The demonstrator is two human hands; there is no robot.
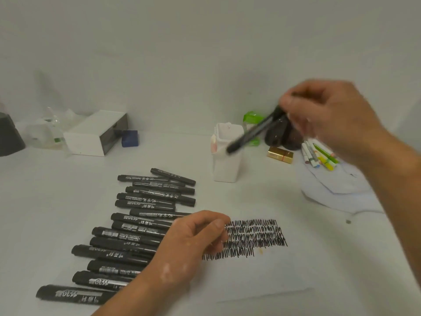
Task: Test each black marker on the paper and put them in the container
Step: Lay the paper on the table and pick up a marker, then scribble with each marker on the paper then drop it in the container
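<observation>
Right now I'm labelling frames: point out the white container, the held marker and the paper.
white container (225, 167): head view, front wall.
held marker (252, 131): head view, mid-barrel.
paper (262, 277): head view, blank area.

Single head cam, wide-angle, worn on me: faces fwd/down onto table, close range, reaching its far edge.

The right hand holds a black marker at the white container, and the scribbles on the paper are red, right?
Not red: the head view shows black scribbles on the paper. The right hand does hold a black marker at the white container.
</observation>
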